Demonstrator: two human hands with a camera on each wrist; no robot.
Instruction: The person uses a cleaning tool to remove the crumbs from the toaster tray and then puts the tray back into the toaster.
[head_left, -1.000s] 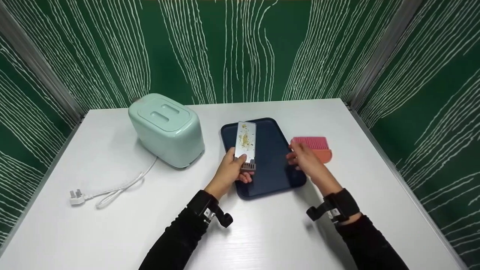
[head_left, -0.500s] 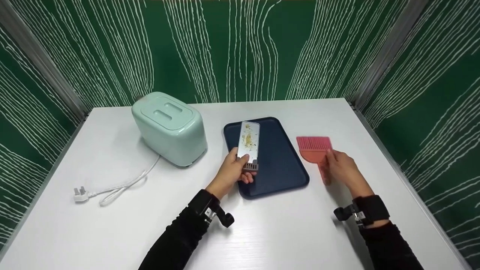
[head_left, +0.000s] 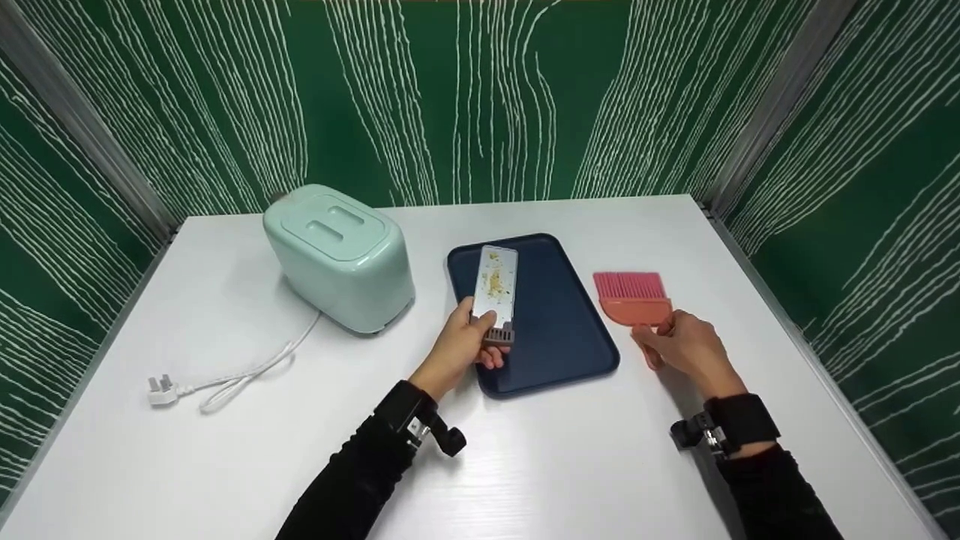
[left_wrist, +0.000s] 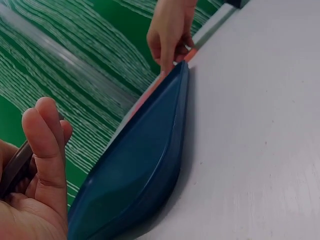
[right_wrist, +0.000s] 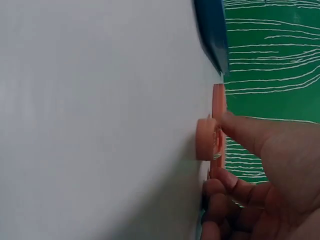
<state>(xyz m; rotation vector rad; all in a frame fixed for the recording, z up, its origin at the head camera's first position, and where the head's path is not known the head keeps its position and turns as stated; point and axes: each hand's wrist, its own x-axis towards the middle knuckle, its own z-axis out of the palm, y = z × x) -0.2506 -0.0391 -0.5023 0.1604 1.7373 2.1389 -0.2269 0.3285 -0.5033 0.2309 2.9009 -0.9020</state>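
In the head view my left hand [head_left: 463,334] grips the grey-brown slotted end of a crumb tray [head_left: 496,281], a narrow pale tray with yellowish crumbs scattered on it. It is over the left part of a dark blue serving tray [head_left: 559,315]. My right hand [head_left: 688,346] is at the handle of a pastry brush [head_left: 634,312] with pink bristles and an orange body, lying on the table. In the right wrist view the thumb is at one side of the brush's handle [right_wrist: 205,140], with curled fingers [right_wrist: 220,195] at the other.
A mint-green toaster [head_left: 341,262] stands at the left of the white table [head_left: 525,465]. Its white cord [head_left: 255,369] trails toward the front left, ending in a plug [head_left: 160,391]. Green walls with white lines close in the back and sides.
My right hand has moved right from beside the blue tray to the brush, and its thumb has come over to the handle's near side. The left hand keeps its grip on the crumb tray.
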